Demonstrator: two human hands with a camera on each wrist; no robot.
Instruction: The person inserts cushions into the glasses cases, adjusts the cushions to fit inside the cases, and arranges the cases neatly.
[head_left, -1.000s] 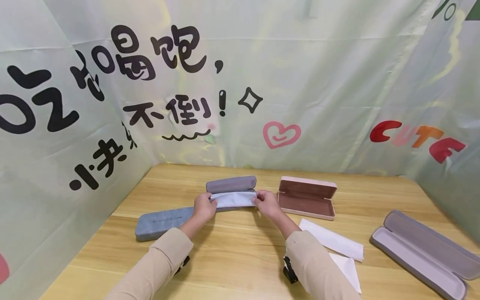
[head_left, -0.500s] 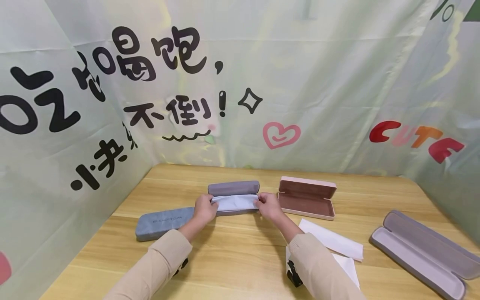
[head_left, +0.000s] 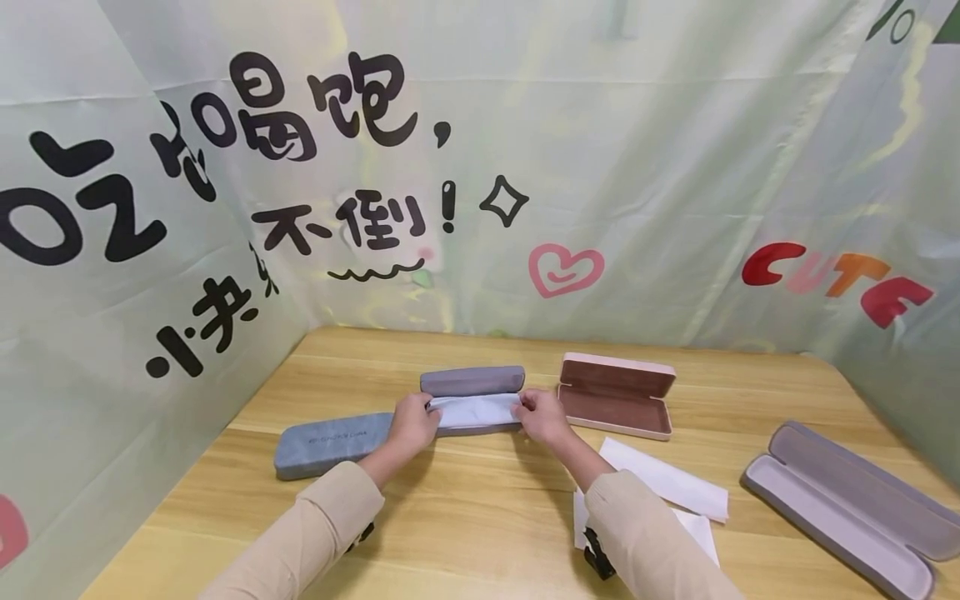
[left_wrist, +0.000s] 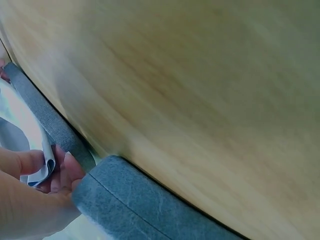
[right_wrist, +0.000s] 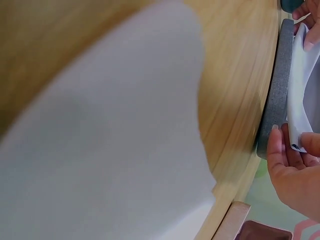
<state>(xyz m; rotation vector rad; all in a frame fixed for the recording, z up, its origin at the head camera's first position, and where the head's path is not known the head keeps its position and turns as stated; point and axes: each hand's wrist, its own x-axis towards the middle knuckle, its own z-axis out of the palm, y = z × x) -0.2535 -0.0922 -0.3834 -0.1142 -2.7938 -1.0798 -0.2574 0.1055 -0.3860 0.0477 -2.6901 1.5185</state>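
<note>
A folded pale-blue cloth [head_left: 480, 411] is stretched across the bottom half of a small open grey-blue glasses case, whose raised lid [head_left: 472, 381] stands behind it. My left hand [head_left: 415, 421] pinches the cloth's left end between thumb and fingers. At the other end, my right hand [head_left: 543, 414] holds it the same way, thumb on top. Both wrist views show the cloth's rolled ends at the case; in the right wrist view the fingers [right_wrist: 280, 150] are beside the case wall [right_wrist: 277, 90]. How deep the cloth sits inside is hard to tell.
A closed blue glasses case [head_left: 330, 443] lies by my left hand. Behind the right hand stands an open pink case [head_left: 615, 408] with brown lining. Two white cloths, one folded long [head_left: 663, 479], lie right of my right forearm. An open grey-purple case [head_left: 840, 512] is far right.
The small case and the cloth have shifted slightly towards me and to the right, with both hands moving along. Both hands keep their pinch on the cloth.
</note>
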